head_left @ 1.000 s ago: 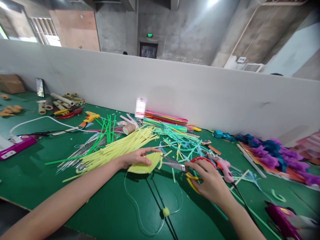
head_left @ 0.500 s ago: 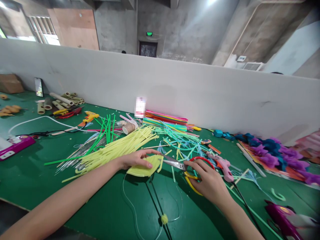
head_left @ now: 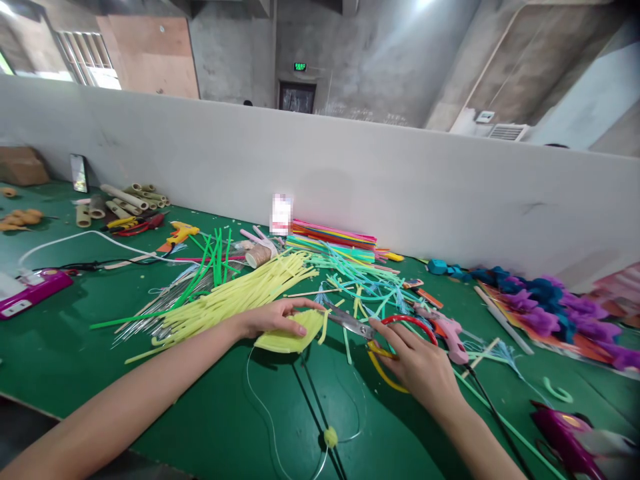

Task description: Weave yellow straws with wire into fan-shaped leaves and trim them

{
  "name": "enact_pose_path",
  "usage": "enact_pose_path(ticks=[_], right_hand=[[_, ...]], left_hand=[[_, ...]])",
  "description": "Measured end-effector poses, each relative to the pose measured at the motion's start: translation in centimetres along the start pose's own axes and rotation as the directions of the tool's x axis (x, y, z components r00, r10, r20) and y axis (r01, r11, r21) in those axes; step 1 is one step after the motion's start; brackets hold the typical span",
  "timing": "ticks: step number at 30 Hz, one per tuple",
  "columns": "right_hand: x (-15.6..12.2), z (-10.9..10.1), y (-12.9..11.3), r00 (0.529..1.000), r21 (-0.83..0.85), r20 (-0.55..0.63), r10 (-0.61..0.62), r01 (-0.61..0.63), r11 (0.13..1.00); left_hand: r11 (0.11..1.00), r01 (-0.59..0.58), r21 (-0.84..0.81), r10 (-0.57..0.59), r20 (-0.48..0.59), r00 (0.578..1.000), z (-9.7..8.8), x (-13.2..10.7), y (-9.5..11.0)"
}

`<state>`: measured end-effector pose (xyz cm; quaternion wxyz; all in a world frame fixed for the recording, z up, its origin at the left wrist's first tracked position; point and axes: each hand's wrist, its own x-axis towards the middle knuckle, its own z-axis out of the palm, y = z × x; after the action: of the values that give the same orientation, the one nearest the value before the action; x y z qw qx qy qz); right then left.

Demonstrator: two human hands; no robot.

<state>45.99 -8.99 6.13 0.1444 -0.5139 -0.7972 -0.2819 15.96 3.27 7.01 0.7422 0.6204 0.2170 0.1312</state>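
Observation:
My left hand (head_left: 280, 321) is closed on a yellow leaf-shaped piece (head_left: 290, 341) made of pipe cleaners, thumb on top. A loose yellow strip (head_left: 324, 328) sticks out at its right tip. In my right hand (head_left: 417, 357) are scissors (head_left: 356, 326) with red and yellow handles, their blades pointing left towards that tip. Below the piece, a small yellow ball (head_left: 330, 438) with a thin wire loop and dark rods lies on the green table (head_left: 225, 427). A bundle of yellow pipe cleaners (head_left: 235, 300) is spread just behind my left hand.
Behind are green pipe cleaners (head_left: 216, 257), a twine roll (head_left: 259, 256), a yellow glue gun (head_left: 181, 233) and bamboo pieces (head_left: 133, 200). A pink glue gun (head_left: 451, 339) and purple flowers (head_left: 535, 313) lie right. A white partition (head_left: 350, 173) borders the table.
The scissor handles have spread a little wider, and my right hand has shifted slightly right. My left hand keeps its hold on the yellow piece.

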Motion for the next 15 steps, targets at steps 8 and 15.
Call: enact_pose_path(ticks=[8, 15], right_hand=[[-0.27, -0.11, -0.31, 0.998, -0.12, -0.031, -0.052, 0.048, 0.992], [0.15, 0.18, 0.02, 0.985, -0.184, -0.091, -0.148, 0.129, 0.974]], left_hand=[[0.996, 0.063, -0.063, -0.065, -0.035, 0.997, -0.19, 0.19, -0.45], [0.998, 0.062, -0.03, -0.062, -0.019, 0.998, -0.26, 0.23, -0.4]])
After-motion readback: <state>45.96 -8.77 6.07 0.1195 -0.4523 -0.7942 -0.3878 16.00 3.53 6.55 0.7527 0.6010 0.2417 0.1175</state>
